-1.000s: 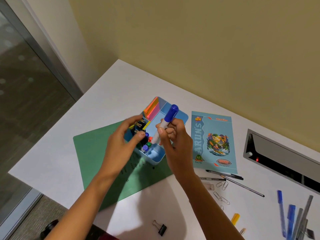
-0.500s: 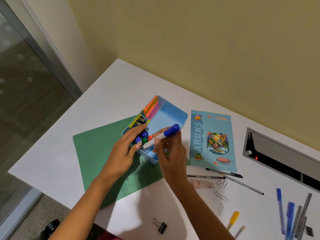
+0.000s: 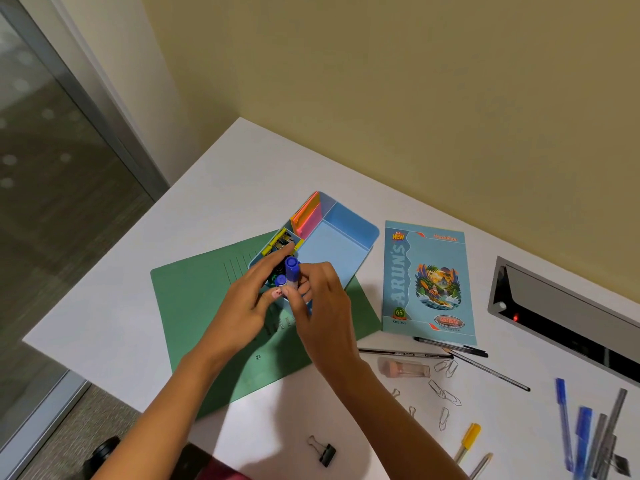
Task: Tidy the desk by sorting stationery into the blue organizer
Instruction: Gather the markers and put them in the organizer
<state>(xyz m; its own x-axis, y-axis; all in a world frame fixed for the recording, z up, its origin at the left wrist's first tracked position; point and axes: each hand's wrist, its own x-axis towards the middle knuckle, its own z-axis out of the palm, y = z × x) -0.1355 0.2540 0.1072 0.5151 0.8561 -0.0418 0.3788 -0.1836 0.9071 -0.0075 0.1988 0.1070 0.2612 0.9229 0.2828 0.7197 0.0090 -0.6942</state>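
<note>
Crowding is the risk: the right hand (image 3: 323, 308) pinches a blue-capped marker (image 3: 292, 269) upright over the packed near compartment of the blue organizer (image 3: 367, 231), the left hand (image 3: 247, 306) gripping its near-left wall, and a forced push could jam the marker or slide the organizer on the green folder (image 3: 194, 299).

Printed words on the notebook (image 3: 429, 278), right of the fingers (image 3: 298, 304)

The cover lies to the right of the right hand (image 3: 325, 306), whose fingers pinch a blue marker (image 3: 292, 268). "ARUN'S" runs in large letters up the side nearest those fingers, with "ALL NEW" at the corner above it. A green badge at the near corner reads "65", with "King Size" below it, and a red oval farther right reads "ARUN'S". Print on the green folder (image 3: 194, 306) beneath the fingers and on the black pen (image 3: 405, 354) is too small to read.
</note>
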